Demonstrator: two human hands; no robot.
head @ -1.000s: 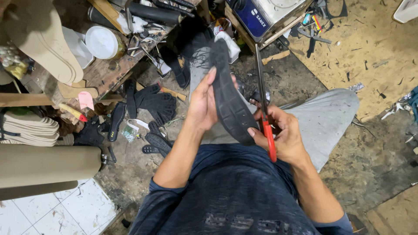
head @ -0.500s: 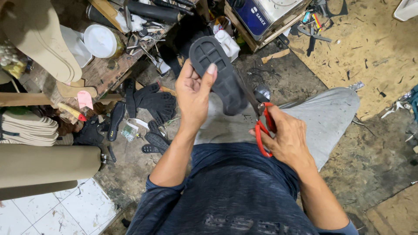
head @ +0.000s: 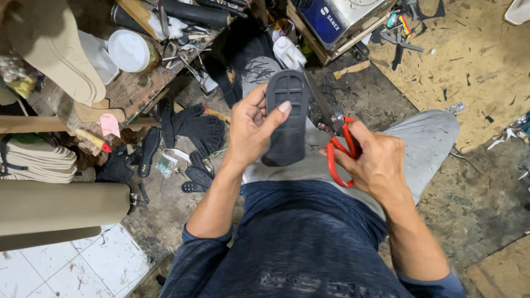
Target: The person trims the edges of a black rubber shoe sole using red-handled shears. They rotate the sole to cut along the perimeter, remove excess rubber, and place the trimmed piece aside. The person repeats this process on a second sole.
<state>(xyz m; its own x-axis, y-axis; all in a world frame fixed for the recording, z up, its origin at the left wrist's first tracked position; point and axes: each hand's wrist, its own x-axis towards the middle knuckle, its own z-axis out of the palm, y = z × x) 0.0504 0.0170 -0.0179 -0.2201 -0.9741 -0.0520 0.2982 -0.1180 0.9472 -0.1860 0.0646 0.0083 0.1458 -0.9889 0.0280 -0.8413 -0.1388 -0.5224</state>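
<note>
One tan roll (head: 55,212) lay at my left, the biggest thing near me, with one stack of pale insoles (head: 38,157) above it and one bench (head: 132,91) beyond, crowded to its edge with tools. One white tub (head: 130,51) sat on that bench. Several black sole pieces (head: 193,129) littered the floor between bench and knee, leaving little free room on that side; my right had more open floor. I held one black sole (head: 287,118) over my lap, upright, tread toward me. My left hand (head: 251,124) was closed around its left edge, thumb across the face, forearm raised. My right hand (head: 375,157) gripped one pair of red scissors (head: 339,146), fingers through the loops, blades just beside the sole's right edge.
</note>
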